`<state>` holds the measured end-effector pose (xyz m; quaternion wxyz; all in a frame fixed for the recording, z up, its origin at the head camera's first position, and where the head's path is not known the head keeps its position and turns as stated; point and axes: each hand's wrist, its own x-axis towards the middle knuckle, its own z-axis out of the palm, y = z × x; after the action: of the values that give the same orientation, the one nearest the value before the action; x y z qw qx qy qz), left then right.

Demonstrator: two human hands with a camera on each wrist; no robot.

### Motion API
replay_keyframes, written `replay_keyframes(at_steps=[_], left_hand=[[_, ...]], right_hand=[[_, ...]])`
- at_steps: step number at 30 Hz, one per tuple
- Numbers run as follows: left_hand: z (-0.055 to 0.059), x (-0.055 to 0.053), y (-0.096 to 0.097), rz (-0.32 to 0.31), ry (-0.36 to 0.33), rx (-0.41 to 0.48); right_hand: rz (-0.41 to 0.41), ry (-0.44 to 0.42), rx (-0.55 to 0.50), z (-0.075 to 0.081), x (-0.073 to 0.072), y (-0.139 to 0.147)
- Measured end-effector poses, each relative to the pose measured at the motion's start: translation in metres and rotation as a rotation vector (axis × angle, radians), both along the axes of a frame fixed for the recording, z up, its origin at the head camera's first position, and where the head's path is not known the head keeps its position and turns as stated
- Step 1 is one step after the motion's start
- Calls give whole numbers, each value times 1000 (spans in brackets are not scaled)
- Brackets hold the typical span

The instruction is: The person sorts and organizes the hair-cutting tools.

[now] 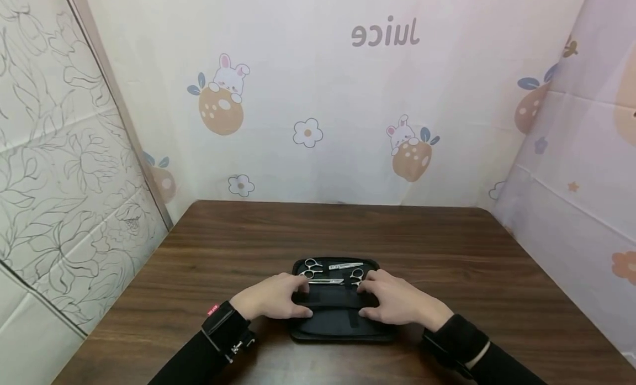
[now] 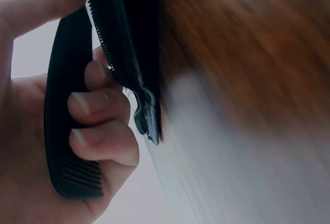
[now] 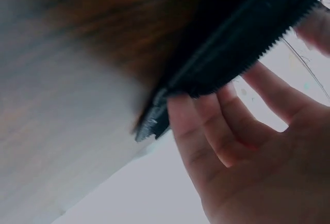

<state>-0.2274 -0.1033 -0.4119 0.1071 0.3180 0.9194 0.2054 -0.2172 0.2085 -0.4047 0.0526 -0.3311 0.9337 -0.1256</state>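
Black zip case (image 1: 328, 330) lies opened flat at mid-width of the tabletop (image 1: 223, 236), well short of the far edge; metal scissors (image 1: 325, 281) in its far half. Left hand (image 1: 274, 298) curled round a black comb (image 2: 58, 105); right hand (image 1: 397, 299) loosely extended, fingertips at the case's right edge. Case probably light, semi-stiff, smooth; best taken by its side rims, clear of blades. Tabletop dark wood grain, far corners rounded; rabbit-and-fruit curtain (image 1: 308, 86) behind, line-drawn flowered sheet (image 1: 64, 153) left.

Pretty much all black gear: left sleeve (image 1: 181, 358) and right sleeve (image 1: 512, 368) both plain, plus a chunky left wristband (image 1: 229, 321) and right wristband (image 1: 459, 336). Left one's got a tiny red tag (image 1: 212, 309) with pale marks, and shiny metal bits (image 1: 237, 347).
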Motion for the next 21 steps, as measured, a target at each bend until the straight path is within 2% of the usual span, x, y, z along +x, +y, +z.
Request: replay_keyframes(at_steps=[4, 10, 16, 21], left_hand=[[1, 3, -10, -8, -16, 31], [3, 4, -24, -18, 7, 75], [7, 6, -34, -23, 9, 87], [6, 6, -40, -24, 13, 66]], right_hand=[[5, -33, 26, 2, 1, -1], [-15, -90, 34, 5, 1, -4], [-32, -92, 51, 4, -1, -6], [-45, -93, 56, 3, -2, -7]])
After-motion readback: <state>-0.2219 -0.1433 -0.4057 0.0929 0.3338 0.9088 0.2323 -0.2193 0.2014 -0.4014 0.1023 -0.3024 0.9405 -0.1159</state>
